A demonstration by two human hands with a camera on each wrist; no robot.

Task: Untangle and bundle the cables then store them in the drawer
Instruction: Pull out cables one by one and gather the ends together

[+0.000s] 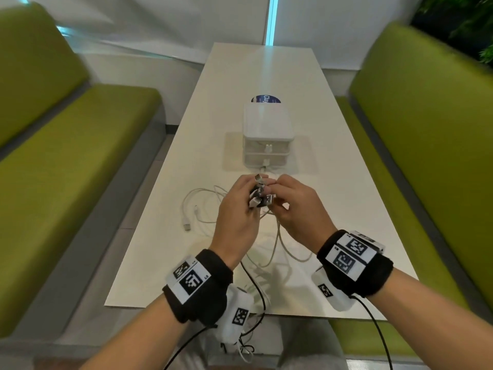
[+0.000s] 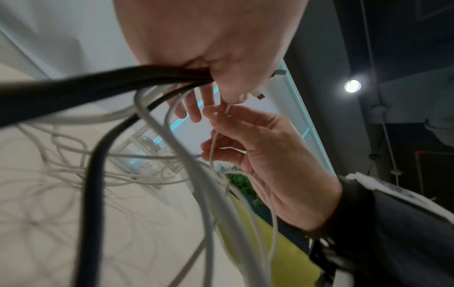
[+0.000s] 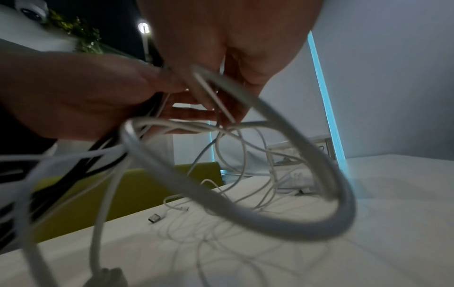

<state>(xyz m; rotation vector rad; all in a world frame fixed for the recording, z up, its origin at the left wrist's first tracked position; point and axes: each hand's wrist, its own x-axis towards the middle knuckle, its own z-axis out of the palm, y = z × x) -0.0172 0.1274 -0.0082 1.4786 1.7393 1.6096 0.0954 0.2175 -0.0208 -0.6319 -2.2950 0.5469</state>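
Observation:
Both hands are raised above the white table [image 1: 346, 161], close together. My left hand [image 1: 240, 204] grips a bunch of cable ends [image 1: 260, 194], black and white, with USB plugs sticking up. My right hand [image 1: 290, 201] pinches a thin white cable [image 2: 213, 143] beside that bunch. White cables [image 1: 277, 244] hang down from both hands to the table. One white cable [image 1: 194, 206] lies looped on the table at the left, with its USB plug [image 1: 187, 227] free. A small white drawer unit [image 1: 268, 134] stands just beyond the hands, both drawers pushed in.
Green padded benches [image 1: 66, 169] run along both sides of the table. A round blue sticker [image 1: 266, 99] shows behind the drawer unit. Black wires [image 1: 256, 284] from the wrist cameras hang over the table's near edge.

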